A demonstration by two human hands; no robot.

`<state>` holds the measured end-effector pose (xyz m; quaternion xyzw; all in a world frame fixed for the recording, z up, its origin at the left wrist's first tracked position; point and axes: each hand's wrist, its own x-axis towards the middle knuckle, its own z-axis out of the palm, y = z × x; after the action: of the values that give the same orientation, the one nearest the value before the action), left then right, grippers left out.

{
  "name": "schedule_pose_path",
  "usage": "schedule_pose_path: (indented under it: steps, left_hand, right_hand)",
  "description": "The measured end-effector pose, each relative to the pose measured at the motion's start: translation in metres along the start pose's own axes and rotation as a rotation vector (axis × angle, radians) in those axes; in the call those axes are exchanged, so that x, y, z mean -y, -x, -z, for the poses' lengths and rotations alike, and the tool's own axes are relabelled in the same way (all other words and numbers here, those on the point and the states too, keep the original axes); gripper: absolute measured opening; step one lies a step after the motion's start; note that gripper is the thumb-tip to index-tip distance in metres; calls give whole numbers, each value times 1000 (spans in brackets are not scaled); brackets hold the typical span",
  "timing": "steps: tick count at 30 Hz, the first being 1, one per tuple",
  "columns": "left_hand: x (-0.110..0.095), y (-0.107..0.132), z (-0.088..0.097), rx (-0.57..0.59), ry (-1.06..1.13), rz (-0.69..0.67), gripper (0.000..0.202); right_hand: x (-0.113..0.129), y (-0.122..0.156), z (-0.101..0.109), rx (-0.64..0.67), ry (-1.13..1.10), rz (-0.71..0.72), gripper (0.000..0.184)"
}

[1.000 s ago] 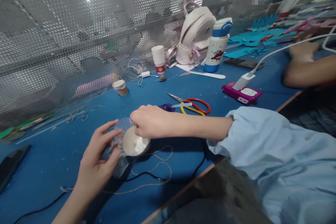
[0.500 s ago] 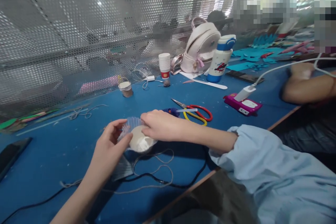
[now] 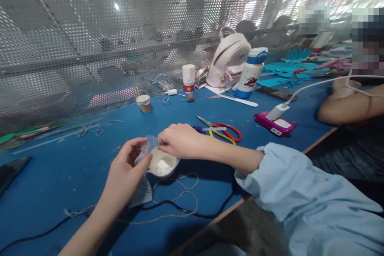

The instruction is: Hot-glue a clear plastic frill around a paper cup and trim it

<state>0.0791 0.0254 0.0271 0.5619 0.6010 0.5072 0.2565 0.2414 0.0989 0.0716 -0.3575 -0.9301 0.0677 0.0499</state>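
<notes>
A round, cream-white bowl-like piece (image 3: 162,163), shiny inside, sits low between my hands. A pleated, translucent bluish strip (image 3: 152,142) stands up along its far left edge. My left hand (image 3: 129,163) is curled round the strip, with its thumb at the piece's left edge. From the right, my right hand (image 3: 177,141) reaches across the far rim, its fingers pinched on the strip; the fingertips are partly hidden. Below my left hand hangs or lies a grey-blue pleated part (image 3: 142,193). Thin grey string (image 3: 192,196) loops on the table in front.
Scissors (image 3: 228,132) and a blue tool (image 3: 199,129) lie behind my right forearm. Farther back stand a small bucket-like cup (image 3: 145,105), stacked paper cups (image 3: 189,78), a bottle (image 3: 250,74) and a backpack (image 3: 229,58). A purple power strip (image 3: 276,125) is near another person's arm (image 3: 351,108).
My right hand has shifted slightly left along the rim, closer to my left hand. Less of the pleated strip shows between them. The view has tilted up a little.
</notes>
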Motion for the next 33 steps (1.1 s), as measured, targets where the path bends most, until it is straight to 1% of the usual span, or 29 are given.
schedule_pose_path:
  steps: [4, 7, 12, 15, 18, 21, 26, 33]
  left_hand:
    - [3, -1, 0, -11, -22, -35, 38]
    - [3, -3, -1, -15, -13, -38, 37]
    - [1, -2, -1, 0, -29, -39, 37]
    - [2, -1, -2, -7, -39, -38, 38]
    - [2, -1, -3, -18, -39, -44, 38]
    - [1, -1, -3, -15, -52, -54, 36]
    - [-1, -2, -3, -12, -79, -84, 34]
    - [2, -3, -5, -17, -30, -83, 35]
  right_hand:
    - [-1, -3, -6, -51, 57, 61, 21]
    - [-2, -4, -8, -60, 46, 46, 21]
    - [-6, -3, -2, -12, -50, 12, 20]
    - [-10, 0, 2, 3, -103, 36, 18]
    - [-12, 3, 3, 34, -141, 90, 17]
    - [-9, 5, 3, 53, -135, 81, 20]
    - [-3, 3, 2, 21, -138, 10, 23]
    - [1, -4, -7, -57, -33, 15, 20]
